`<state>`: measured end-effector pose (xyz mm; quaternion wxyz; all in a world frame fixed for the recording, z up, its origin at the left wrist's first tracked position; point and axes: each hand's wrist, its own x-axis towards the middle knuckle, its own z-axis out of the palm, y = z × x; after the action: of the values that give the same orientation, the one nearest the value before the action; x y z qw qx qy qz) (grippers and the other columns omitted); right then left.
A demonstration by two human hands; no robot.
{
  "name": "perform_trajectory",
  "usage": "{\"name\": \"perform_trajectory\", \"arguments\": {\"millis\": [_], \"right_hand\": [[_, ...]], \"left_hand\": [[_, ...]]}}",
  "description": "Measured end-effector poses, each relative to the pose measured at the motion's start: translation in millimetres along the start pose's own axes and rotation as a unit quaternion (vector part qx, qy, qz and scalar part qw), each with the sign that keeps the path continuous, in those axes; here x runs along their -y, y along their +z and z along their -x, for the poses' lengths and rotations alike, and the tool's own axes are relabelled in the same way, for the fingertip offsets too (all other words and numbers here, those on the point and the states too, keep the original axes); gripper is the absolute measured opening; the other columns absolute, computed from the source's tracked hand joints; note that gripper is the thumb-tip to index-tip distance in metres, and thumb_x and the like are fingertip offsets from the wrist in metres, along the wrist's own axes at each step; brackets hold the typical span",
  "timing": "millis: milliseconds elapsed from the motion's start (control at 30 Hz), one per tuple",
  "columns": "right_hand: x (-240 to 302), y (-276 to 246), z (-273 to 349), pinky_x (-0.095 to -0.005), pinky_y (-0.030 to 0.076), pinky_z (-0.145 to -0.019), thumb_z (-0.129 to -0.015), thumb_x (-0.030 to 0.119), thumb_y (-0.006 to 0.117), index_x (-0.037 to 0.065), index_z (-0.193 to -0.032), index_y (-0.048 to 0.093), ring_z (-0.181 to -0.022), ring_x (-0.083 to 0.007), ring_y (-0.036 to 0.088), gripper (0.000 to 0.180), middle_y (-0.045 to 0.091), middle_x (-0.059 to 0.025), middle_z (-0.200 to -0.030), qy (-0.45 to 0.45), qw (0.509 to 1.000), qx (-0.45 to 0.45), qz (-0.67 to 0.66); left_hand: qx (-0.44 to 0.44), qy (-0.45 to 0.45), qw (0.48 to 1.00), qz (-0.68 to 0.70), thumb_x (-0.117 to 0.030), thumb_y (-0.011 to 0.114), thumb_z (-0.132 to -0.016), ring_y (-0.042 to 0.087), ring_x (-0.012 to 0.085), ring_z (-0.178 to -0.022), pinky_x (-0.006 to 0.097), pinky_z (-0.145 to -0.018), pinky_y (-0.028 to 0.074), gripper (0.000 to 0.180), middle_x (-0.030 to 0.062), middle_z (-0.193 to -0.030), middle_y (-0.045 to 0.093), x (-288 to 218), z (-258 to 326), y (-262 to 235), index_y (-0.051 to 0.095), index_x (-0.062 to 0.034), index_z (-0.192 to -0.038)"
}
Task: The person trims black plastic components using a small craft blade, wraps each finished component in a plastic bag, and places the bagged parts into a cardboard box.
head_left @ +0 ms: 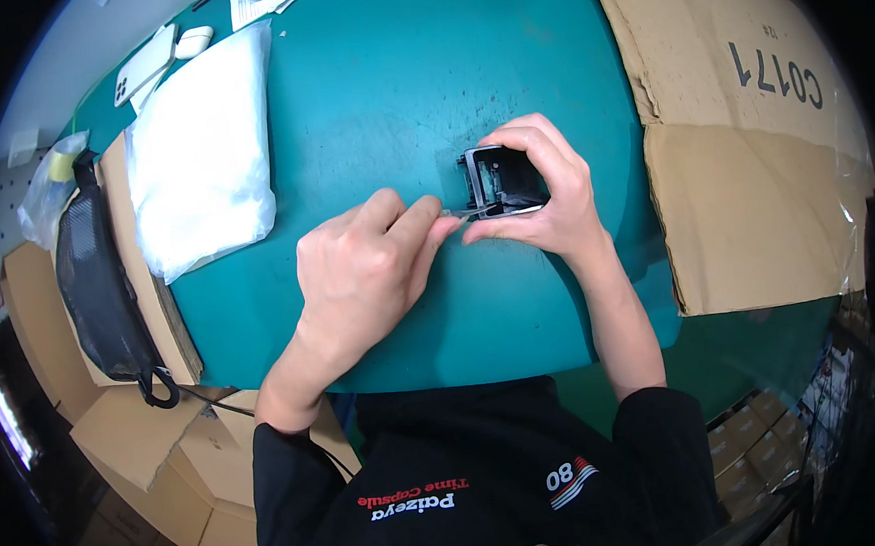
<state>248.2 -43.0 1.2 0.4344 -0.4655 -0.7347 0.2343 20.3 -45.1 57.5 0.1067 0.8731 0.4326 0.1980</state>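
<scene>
A black, hollow, box-shaped plastic housing (528, 183) is tilted so that its open side shows a dark inside. Around its far and near edges wrap the thumb and fingers of my right hand (569, 201), which keeps it over the green mat. From the left, my left hand (367, 261) pinches a thin, silvery, pointed tool (475, 212) between thumb and fingertips. The tool's tip reaches the housing's near left corner. Its exact kind is too small to make out, and most of its length is hidden in the fingers.
The green mat (371, 100) covers the table. At the left lie a white plastic bag (203, 161), a phone (145, 66), a white earbud case (194, 42) and a black mesh pouch (101, 278). A large flattened cardboard box (746, 191) covers the right side. Open cartons (172, 450) stand below left.
</scene>
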Motion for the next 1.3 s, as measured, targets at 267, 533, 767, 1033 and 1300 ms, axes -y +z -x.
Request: {"name": "perform_trajectory", "arguments": {"millis": [267, 533, 767, 1033, 1300], "right_hand": [[-0.2, 0.2, -0.7, -0.0353, 0.055, -0.083, -0.051, 0.043, 0.101, 0.002, -0.111, 0.066, -0.097, -0.0260, 0.066, 0.081, 0.067, -0.0120, -0.104, -0.007, 1.000, -0.005, -0.005], [-1.9, 0.7, 0.2, -0.0353, 0.056, -0.083, -0.051, 0.043, 0.101, 0.002, -0.111, 0.066, -0.096, -0.0259, 0.066, 0.081, 0.068, -0.0119, -0.104, -0.006, 1.000, -0.007, -0.005], [0.7, 0.7, -3.1, -0.0366, 0.058, -0.078, -0.054, 0.043, 0.100, 0.002, -0.108, 0.067, -0.090, -0.0282, 0.069, 0.075, 0.068, -0.0122, -0.100, -0.022, 1.000, -0.022, -0.007], [1.6, 1.1, -3.1, -0.0361, 0.057, -0.077, -0.054, 0.043, 0.100, 0.002, -0.107, 0.067, -0.089, -0.0278, 0.068, 0.074, 0.068, -0.0117, -0.099, -0.020, 1.000, -0.021, -0.004], [0.7, 1.5, -3.6, -0.0357, 0.057, -0.076, -0.055, 0.043, 0.100, 0.003, -0.106, 0.067, -0.088, -0.0271, 0.068, 0.073, 0.068, -0.0109, -0.098, -0.022, 0.999, -0.028, -0.007]], "left_hand": [[0.008, 0.008, 1.000, 0.004, -0.031, 0.076, -0.091, 0.056, 0.0209, -0.051, 0.036, -0.045, 0.041, 0.016, 0.0031, -0.068, 0.048, -0.5, 2.0, -2.8, 0.072, -0.0159, -0.089], [-0.008, -0.003, 1.000, 0.002, -0.030, 0.077, -0.089, 0.056, 0.0213, -0.050, 0.036, -0.045, 0.041, 0.016, 0.0033, -0.067, 0.047, 3.9, 0.2, 0.7, 0.073, -0.0151, -0.091], [-0.008, -0.001, 0.999, 0.041, -0.029, 0.078, -0.089, 0.057, 0.0214, -0.051, 0.035, -0.045, 0.042, 0.014, 0.0033, -0.068, 0.048, 4.9, 6.3, 2.1, 0.074, -0.0155, -0.092], [-0.006, -0.002, 1.000, 0.028, -0.029, 0.077, -0.090, 0.057, 0.0222, -0.051, 0.036, -0.045, 0.042, 0.014, 0.0036, -0.067, 0.048, 6.2, 3.9, 3.0, 0.074, -0.0153, -0.091], [0.009, -0.013, 0.999, 0.051, -0.029, 0.077, -0.090, 0.058, 0.0231, -0.051, 0.037, -0.045, 0.042, 0.014, 0.0040, -0.067, 0.049, 4.2, 3.9, 1.1, 0.074, -0.0158, -0.088]]}}
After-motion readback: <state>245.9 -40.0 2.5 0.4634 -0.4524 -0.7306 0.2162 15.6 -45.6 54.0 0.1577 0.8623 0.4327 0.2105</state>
